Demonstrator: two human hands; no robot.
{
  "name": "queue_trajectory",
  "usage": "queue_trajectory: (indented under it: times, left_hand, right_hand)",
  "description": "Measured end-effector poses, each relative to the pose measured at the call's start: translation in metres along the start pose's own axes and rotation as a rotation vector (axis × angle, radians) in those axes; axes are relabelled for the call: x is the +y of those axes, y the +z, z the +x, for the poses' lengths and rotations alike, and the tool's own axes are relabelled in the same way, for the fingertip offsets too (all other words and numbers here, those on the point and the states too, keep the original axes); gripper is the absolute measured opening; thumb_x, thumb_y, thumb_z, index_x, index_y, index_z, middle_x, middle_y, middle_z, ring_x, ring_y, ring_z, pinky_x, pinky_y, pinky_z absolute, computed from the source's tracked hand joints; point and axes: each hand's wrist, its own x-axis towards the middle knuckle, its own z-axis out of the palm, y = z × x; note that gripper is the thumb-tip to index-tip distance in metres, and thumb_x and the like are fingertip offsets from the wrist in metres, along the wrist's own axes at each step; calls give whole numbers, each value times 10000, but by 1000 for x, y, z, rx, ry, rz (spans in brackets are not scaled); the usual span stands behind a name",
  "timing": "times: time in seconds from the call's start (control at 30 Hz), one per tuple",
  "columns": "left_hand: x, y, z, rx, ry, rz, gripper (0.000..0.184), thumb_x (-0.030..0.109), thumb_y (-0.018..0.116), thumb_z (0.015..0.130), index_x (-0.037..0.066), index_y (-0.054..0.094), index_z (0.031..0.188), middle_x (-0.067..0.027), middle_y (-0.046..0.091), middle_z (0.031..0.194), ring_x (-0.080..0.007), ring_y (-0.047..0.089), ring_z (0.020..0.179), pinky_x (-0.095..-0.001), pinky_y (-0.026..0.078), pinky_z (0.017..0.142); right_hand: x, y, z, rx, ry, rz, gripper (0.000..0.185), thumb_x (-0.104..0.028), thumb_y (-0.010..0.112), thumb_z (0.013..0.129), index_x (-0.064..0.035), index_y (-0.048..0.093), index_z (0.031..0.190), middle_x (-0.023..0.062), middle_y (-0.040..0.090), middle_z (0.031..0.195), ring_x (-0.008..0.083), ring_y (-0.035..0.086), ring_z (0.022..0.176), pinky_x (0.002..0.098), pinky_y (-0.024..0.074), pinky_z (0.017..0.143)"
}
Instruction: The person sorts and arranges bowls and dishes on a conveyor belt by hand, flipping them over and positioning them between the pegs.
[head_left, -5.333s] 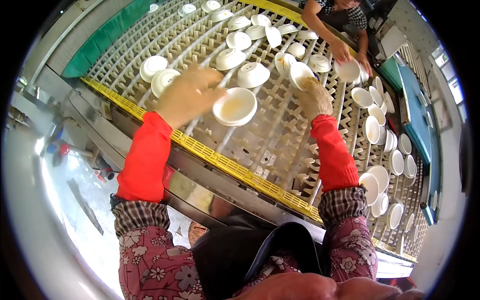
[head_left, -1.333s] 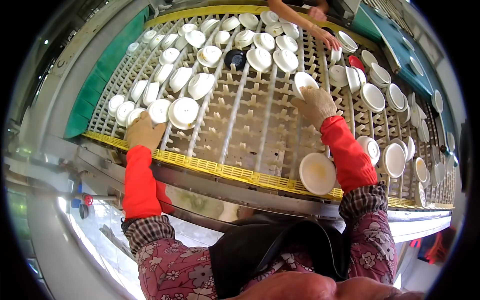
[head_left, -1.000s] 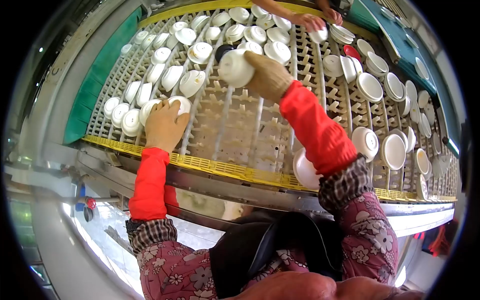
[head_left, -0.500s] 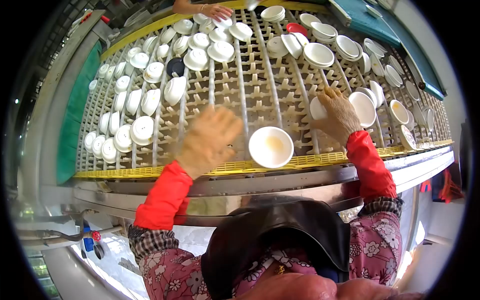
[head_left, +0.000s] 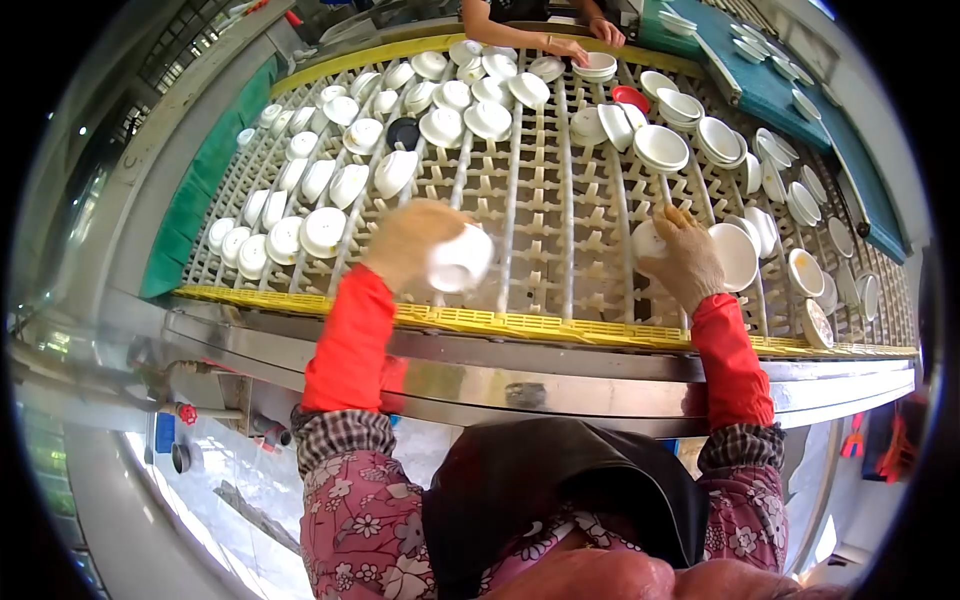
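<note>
My gloved left hand (head_left: 412, 240) grips a white bowl (head_left: 462, 258), tilted and blurred, above the front part of the pegged rack conveyor (head_left: 540, 230). Farther right, my gloved right hand (head_left: 685, 255) has its fingers closed round a small white bowl (head_left: 648, 240) on the rack. Just right of that hand stands a larger white bowl (head_left: 734, 257). Rows of upturned white bowls fill the left side, among them one at the end of the front row (head_left: 323, 232). A black bowl (head_left: 403, 134) lies among the white ones.
Across the rack a co-worker's hand (head_left: 568, 50) touches a stack of bowls (head_left: 595, 67). A red bowl (head_left: 630, 98) and many white ones stand on the right. A teal belt (head_left: 760, 90) carrying bowls runs at the upper right. Yellow edging (head_left: 480, 321) borders the rack's near side.
The bowl that stood near the front edge is now lifted in my left hand, which was bare of bowls before. My right hand stays at the small bowl. The view has shifted.
</note>
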Motion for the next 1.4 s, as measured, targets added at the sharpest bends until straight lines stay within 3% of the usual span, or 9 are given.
queue_trajectory:
  times: [0.1,0.2,0.4,0.67,0.73,0.87,0.93,1.13,1.4]
  left_hand:
    - [-71,-12,-49,144,-476,-9,304,184,646,1098,70,817,1321,-177,823,1280,-397,753,1211,-473,572,1105]
    - [-120,0,-78,-17,-1017,179,644,553,502,1129,29,813,1338,-259,803,1353,-460,747,1261,-524,546,1107]
    - [-83,11,-57,-209,-954,395,565,505,656,1003,43,843,1269,-251,813,1314,-455,787,1169,-565,579,1082]
    - [-51,38,-12,-292,-726,392,393,397,619,1082,106,812,1262,-152,793,1391,-381,645,1363,-530,439,1171]
    - [-56,46,-13,-356,-698,482,377,392,612,1088,112,818,1236,-143,796,1374,-369,641,1354,-533,416,1197]
    - [-47,25,-13,-197,-823,216,395,402,585,1093,93,823,1156,-151,797,1340,-370,652,1315,-537,410,1200]
    - [-61,32,-24,-168,-829,171,408,401,569,1093,82,822,1114,-151,798,1324,-374,656,1294,-540,404,1204]
    - [-18,10,0,-172,-840,200,442,373,662,1047,54,778,1329,-229,786,1321,-456,659,1322,-550,462,1196]
    - [-4,56,20,13,-568,62,778,351,759,987,-46,530,1617,-236,622,1593,-424,590,1477,-507,416,1294]
  right_hand:
    - [1,-38,-8,94,192,-108,628,-289,951,816,-22,735,1342,195,720,1344,428,639,1387,515,545,1177]
    - [14,-65,-16,-91,315,-191,586,-339,937,859,-47,742,1328,200,757,1262,436,664,1360,520,551,1121]
    - [29,-50,1,-266,409,-216,528,-395,830,980,-61,745,1381,213,804,1163,425,784,1102,533,606,981]
    - [-16,-67,85,127,250,863,457,-199,795,1045,-44,767,1474,170,800,1435,308,774,1265,380,598,1076]
    - [-20,-38,140,449,-554,272,632,-137,890,905,-66,688,1499,173,800,1427,381,776,1291,453,639,1100]
    - [-99,7,194,116,-352,440,486,-58,824,955,-92,745,1433,210,800,1285,387,791,1153,475,650,1022]
    - [-101,33,188,-80,151,1186,472,-183,814,994,-84,741,1450,206,793,1260,363,780,1148,455,635,1022]
    - [12,20,157,142,-49,-262,645,-475,833,975,13,739,1385,247,814,1303,423,772,1207,482,487,1213]
    - [81,19,149,-123,351,95,596,-567,738,1017,-17,810,1235,263,819,1153,436,782,1095,527,605,972]
